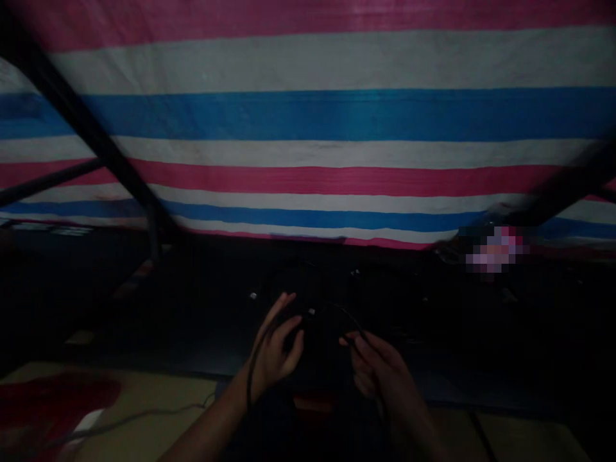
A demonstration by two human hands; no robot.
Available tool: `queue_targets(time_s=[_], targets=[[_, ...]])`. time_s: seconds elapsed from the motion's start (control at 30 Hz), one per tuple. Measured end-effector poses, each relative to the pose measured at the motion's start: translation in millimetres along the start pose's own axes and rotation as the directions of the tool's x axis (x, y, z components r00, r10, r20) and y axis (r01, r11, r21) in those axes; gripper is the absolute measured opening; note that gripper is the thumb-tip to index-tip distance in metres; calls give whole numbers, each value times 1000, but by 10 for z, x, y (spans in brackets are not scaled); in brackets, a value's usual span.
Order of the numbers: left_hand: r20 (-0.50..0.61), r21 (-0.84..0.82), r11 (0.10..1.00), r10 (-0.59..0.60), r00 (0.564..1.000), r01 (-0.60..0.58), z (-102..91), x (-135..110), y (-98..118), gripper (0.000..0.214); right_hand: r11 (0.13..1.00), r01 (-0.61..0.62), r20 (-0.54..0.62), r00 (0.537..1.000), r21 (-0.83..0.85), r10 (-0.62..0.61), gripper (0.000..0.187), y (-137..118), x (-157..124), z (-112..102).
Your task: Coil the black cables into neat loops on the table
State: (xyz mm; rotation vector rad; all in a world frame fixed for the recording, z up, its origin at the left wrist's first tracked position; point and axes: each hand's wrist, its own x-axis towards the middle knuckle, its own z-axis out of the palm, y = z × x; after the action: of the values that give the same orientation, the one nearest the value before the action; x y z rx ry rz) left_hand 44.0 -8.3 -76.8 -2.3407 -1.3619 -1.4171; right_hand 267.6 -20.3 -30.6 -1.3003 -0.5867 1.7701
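Note:
The scene is very dark. My left hand (276, 350) is low in the middle, its fingers curled around a thin black cable (327, 311) with a small light connector at its end. My right hand (380, 369) is just to the right, fingers pinched on the same cable, which arcs between both hands. The cable also loops down along my left wrist. Beneath the hands lies a dark surface (202, 321) whose details are hidden in shadow.
A striped pink, white and blue tarp (308, 141) fills the upper half. Black metal bars (96, 141) cross it diagonally at left and right. A red cloth (52, 401) and a grey cord (144, 417) lie on a tan surface (158, 394) at lower left.

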Motion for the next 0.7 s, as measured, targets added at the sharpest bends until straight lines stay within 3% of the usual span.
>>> queue_targets(time_s=[0.1, 0.2, 0.3, 0.37, 0.43, 0.5, 0.57, 0.6, 0.7], targets=[[-34, -13, 999, 52, 998, -53, -110, -221, -201, 42, 996, -12, -73, 997, -87, 6, 60, -130, -26, -226], [-17, -74, 997, 29, 999, -31, -228, -208, -320, 37, 988, 22, -122, 992, -151, -41, 58, -270, -88, -427], [49, -222, 942, -245, 968, 250, -345, 67, -192, 31, 938, 67, -68, 993, -339, -95, 60, -343, -131, -581], [236, -419, 734, -481, 844, 535, -398, 323, 21, 26, 841, 110, 37, 994, -530, -107, 58, -360, -151, -602], [525, -477, 535, -463, 714, 697, -421, 560, 275, 27, 702, 210, 199, 975, -680, -98, 53, -386, -173, -514], [759, -384, 486, -317, 568, 785, -413, 727, 505, 33, 573, 354, 397, 916, -739, -54, 45, -444, -191, -336], [870, -264, 541, -223, 439, 798, -373, 806, 669, 38, 518, 468, 555, 832, -716, 15, 38, -531, -187, -138], [883, -230, 570, -218, 415, 789, -345, 819, 722, 40, 516, 504, 607, 794, -693, 40, 36, -576, -175, -59], [851, -244, 574, -259, 457, 781, -265, 802, 771, 40, 542, 525, 639, 769, -656, 30, 29, -683, -113, 28]])
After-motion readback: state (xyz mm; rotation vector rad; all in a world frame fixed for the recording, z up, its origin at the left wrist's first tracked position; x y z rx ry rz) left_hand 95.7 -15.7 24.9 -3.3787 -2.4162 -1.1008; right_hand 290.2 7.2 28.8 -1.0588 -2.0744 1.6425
